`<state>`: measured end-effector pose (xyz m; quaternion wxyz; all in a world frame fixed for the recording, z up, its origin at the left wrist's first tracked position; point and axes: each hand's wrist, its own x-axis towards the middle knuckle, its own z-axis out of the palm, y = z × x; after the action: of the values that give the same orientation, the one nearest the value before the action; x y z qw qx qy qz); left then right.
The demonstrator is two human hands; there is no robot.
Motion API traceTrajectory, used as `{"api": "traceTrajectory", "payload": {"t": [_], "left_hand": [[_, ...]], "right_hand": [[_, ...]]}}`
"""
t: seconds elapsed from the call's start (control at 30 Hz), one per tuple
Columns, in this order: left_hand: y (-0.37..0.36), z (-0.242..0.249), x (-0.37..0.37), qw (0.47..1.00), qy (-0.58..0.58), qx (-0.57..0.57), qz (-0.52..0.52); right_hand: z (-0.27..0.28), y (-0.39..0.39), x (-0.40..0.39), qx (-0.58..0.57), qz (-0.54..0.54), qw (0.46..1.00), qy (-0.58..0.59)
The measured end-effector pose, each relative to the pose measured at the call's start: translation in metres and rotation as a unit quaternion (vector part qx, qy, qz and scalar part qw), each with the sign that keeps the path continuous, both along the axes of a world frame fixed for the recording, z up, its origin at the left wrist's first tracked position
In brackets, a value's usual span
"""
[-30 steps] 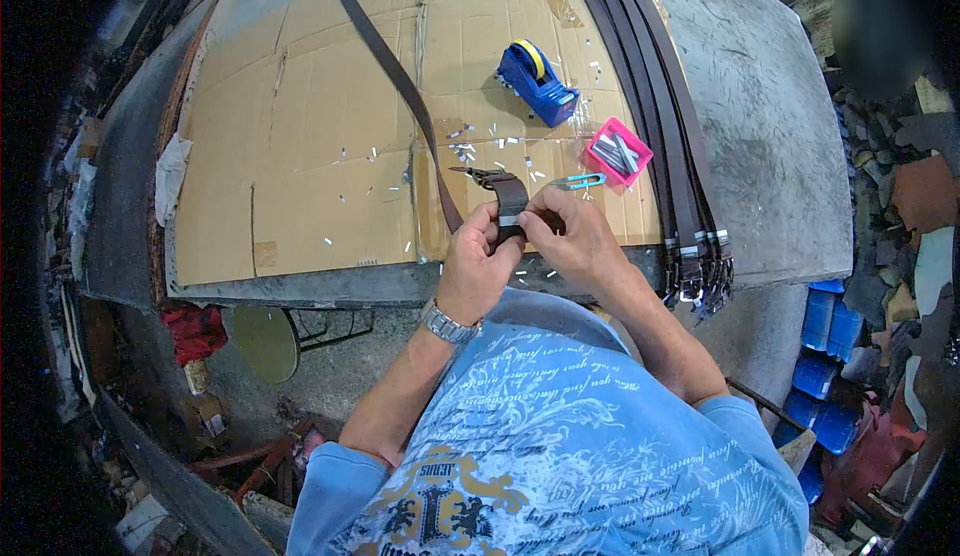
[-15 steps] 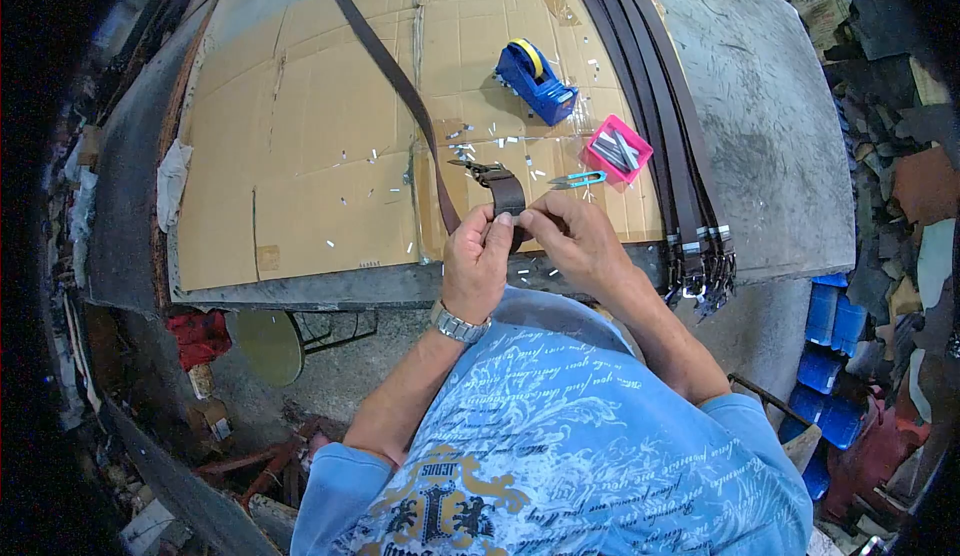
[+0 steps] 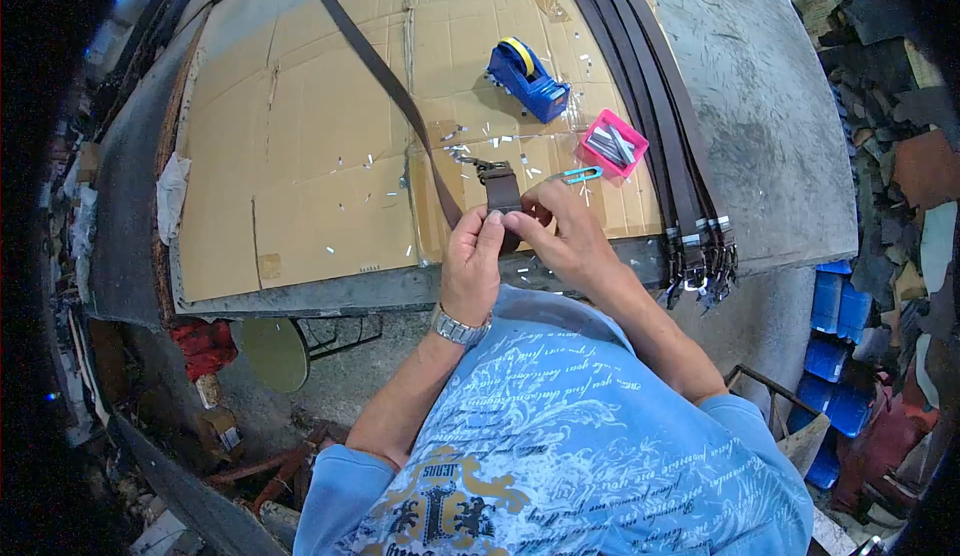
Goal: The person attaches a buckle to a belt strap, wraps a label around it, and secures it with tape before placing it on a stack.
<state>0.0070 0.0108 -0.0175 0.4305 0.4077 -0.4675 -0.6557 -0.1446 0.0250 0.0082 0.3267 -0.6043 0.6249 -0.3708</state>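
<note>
A dark brown belt (image 3: 385,77) runs from the far part of the cardboard down to my hands. Its metal buckle (image 3: 494,171) lies just beyond my fingertips, with a folded piece of strap below it. My left hand (image 3: 472,264) is closed on this folded part, thumb on top. From the other side, my right hand (image 3: 568,239) pinches the same part, the thumb close to my left thumb. Whatever small piece may be between the fingertips is hidden. Turquoise thread snips (image 3: 583,174) lie just beyond my right hand, their blades mostly hidden by it.
A pink tray (image 3: 613,144) holds grey-white strips. Beyond it stands a blue tape dispenser (image 3: 530,81). Several buckled belts (image 3: 665,116) lie along the right side. White scraps dot the cardboard (image 3: 330,156). The table's near edge is close to my body.
My hands keep hold of the belt's buckle end. My right hand's fingers have moved slightly up and left, now covering part of the snips. The whole view has shifted a little.
</note>
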Motion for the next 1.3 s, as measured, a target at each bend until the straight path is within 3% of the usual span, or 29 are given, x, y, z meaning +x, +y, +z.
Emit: {"api": "traceTrajectory", "payload": {"t": [0.13, 0.2, 0.27, 0.3, 0.53, 0.63, 0.67, 0.73, 0.83, 0.9, 0.93, 1.0, 1.03, 1.1, 1.13, 1.2, 1.3], "left_hand": [[0.002, -0.001, 0.008, 0.999, 0.008, 0.032, -0.011], [0.0, 0.006, 0.005, 0.999, 0.014, 0.038, -0.013], [-0.002, 0.015, 0.004, 0.983, 0.12, 0.136, 0.003], [-0.003, 0.015, 0.005, 0.984, 0.121, 0.134, 0.006], [-0.003, 0.004, 0.014, 0.995, 0.015, 0.083, -0.046], [-0.006, 0.012, 0.022, 0.984, -0.112, 0.006, -0.136], [-0.008, 0.016, 0.023, 0.984, -0.109, -0.006, -0.143], [-0.009, 0.02, 0.02, 0.978, -0.082, 0.033, -0.19], [-0.011, 0.013, 0.02, 0.964, -0.054, 0.07, -0.249], [-0.019, 0.007, 0.028, 0.945, -0.098, 0.036, -0.311], [-0.019, 0.013, 0.026, 0.955, -0.068, 0.042, -0.285], [-0.019, 0.004, 0.027, 0.967, 0.086, 0.142, -0.191], [-0.024, 0.003, 0.025, 0.968, 0.089, 0.132, -0.195], [-0.034, 0.008, 0.025, 0.958, 0.209, 0.174, -0.088], [-0.04, 0.01, 0.027, 0.96, 0.211, 0.162, -0.085], [-0.055, 0.013, 0.032, 0.923, 0.295, 0.229, -0.095], [-0.071, 0.008, 0.048, 0.915, 0.318, 0.222, -0.108]], "right_hand": [[-0.006, -0.001, -0.007, 0.04, 0.027, 0.999, 0.009], [-0.011, -0.001, -0.011, 0.116, 0.025, 0.978, -0.17], [-0.011, 0.003, -0.018, 0.097, 0.014, 0.987, -0.129], [-0.011, 0.004, -0.019, 0.077, 0.003, 0.993, -0.089], [-0.012, 0.011, -0.011, 0.061, -0.003, 0.994, -0.086], [-0.012, 0.013, -0.007, 0.161, -0.011, 0.972, -0.171], [-0.016, 0.014, -0.004, 0.149, -0.019, 0.974, -0.168], [-0.026, 0.018, -0.004, 0.151, -0.002, 0.946, -0.286], [-0.024, 0.025, -0.004, 0.139, -0.007, 0.963, -0.23], [-0.011, 0.029, 0.001, 0.142, -0.029, 0.953, -0.265], [0.01, 0.029, 0.003, 0.148, -0.033, 0.949, -0.275], [-0.001, 0.03, 0.01, 0.083, -0.08, 0.968, -0.221], [-0.001, 0.031, 0.01, 0.1, -0.069, 0.977, -0.175], [0.008, 0.028, 0.022, 0.071, -0.05, 0.977, -0.194], [0.008, 0.024, 0.029, 0.049, -0.03, 0.975, -0.215], [-0.013, 0.018, 0.044, 0.003, -0.033, 0.996, -0.086], [-0.019, 0.002, 0.063, 0.049, -0.046, 0.996, -0.065]]}}
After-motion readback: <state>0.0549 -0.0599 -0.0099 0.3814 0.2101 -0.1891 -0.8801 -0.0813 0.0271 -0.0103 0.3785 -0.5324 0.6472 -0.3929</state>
